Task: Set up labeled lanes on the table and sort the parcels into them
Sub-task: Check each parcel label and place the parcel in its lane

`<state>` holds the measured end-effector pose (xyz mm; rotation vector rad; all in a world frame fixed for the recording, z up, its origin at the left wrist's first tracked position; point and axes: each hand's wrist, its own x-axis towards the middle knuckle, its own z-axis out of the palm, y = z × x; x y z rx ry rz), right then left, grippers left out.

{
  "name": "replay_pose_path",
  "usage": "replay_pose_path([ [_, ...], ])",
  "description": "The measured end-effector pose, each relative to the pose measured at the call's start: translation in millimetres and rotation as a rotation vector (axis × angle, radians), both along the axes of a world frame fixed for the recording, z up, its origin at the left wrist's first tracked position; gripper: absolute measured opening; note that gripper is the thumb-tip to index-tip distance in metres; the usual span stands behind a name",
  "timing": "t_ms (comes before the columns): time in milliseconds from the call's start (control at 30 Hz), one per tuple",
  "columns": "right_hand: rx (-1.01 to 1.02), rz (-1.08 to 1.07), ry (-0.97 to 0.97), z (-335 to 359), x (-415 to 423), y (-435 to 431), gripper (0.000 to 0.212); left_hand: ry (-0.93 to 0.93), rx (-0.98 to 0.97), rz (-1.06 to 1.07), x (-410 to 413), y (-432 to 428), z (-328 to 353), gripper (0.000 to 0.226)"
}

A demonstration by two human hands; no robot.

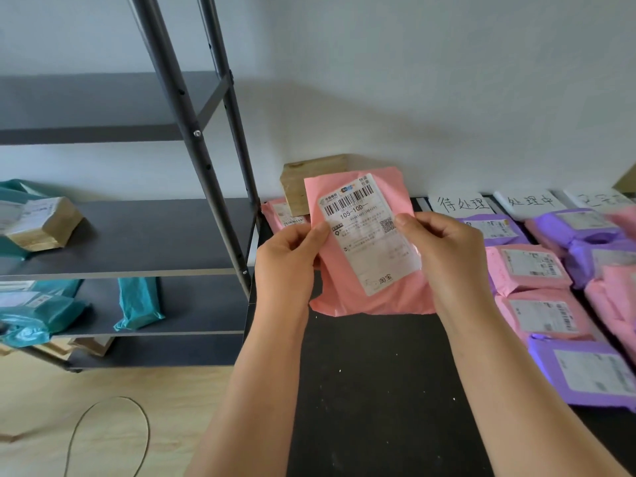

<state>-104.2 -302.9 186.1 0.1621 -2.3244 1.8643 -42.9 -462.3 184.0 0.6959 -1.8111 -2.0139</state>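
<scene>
- A pink parcel [364, 242], held up over the black counter [378, 390], hides part of a brown box [303, 180] by the wall.
- The left hand [289, 249] and right hand [444, 246] each pinch one side of it.
- Other parcels [530, 270], pink and purple, lie in rows below paper labels [459, 203].
- The grey shelf [155, 232] holds teal bags [137, 302].
- The far right label [600, 198] is cut off and blurry.

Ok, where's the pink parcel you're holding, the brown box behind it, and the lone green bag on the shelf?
pink parcel [347, 299]: head view, its bare pink lower part.
brown box [296, 191]: head view, its front face.
green bag [139, 304]: head view, its middle.
</scene>
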Motion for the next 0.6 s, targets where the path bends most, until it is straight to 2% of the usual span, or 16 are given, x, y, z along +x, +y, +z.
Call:
replay_pose_path([
  [167,0.041,0.031,-0.011,5,2,-3,0.023,-0.003,0.005,0.007,2,-5,4,0.011],
  [333,0.091,-0.052,0.001,14,-11,-2,0.050,0.025,-0.025,-0.037,6,-1,12,0.011],
  [433,0.107,-0.082,0.070,20,-11,-3,0.039,0.056,-0.010,-0.072,9,2,18,0.011],
  [600,0.001,-0.107,0.102,29,-4,0,0.035,0.092,0.015,-0.093,12,2,25,0.010],
])
